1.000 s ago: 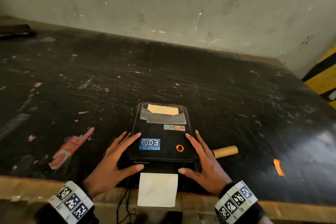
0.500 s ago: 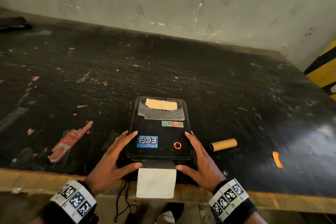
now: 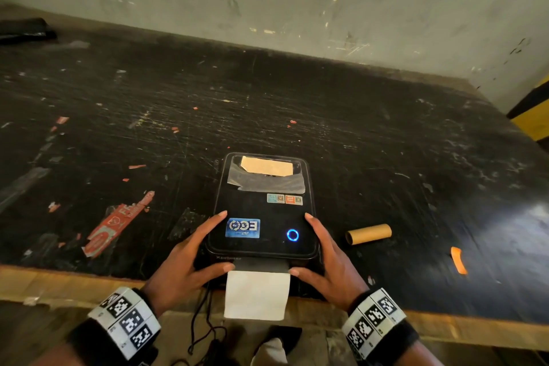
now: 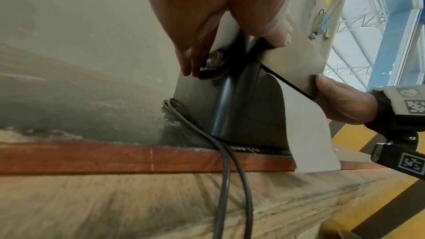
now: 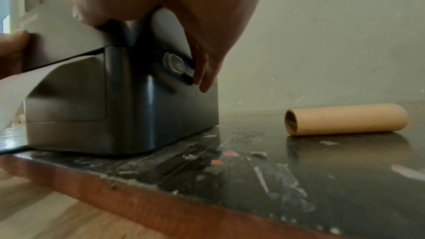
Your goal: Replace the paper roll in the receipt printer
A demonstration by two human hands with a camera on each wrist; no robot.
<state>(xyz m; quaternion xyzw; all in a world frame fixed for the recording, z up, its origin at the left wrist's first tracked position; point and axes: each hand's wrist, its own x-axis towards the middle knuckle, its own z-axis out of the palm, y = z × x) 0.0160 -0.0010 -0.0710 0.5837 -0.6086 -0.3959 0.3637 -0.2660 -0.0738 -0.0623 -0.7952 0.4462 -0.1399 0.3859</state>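
Observation:
The black receipt printer (image 3: 261,208) sits at the table's near edge with its lid down. A blue ring light (image 3: 292,235) glows on the lid. A white paper strip (image 3: 257,294) hangs from the front slot over the table edge. My left hand (image 3: 205,246) lies along the printer's left side, thumb at the front, fingers beside the side latch button (image 4: 212,60). My right hand (image 3: 320,249) mirrors it on the right, fingertips by the right-side latch button (image 5: 174,65). An empty cardboard core (image 3: 368,234) lies on the table to the right.
A black cable (image 3: 205,321) drops from the printer over the wooden table edge (image 3: 445,324). An orange scrap (image 3: 459,260) lies far right, a torn red sticker (image 3: 116,223) at the left. A dark object (image 3: 23,31) sits at the back left. A wall closes the far side.
The ring light on the lid has gone from red to blue. Both hands have slid a little toward the printer's front corners. The printer and cardboard core stay put.

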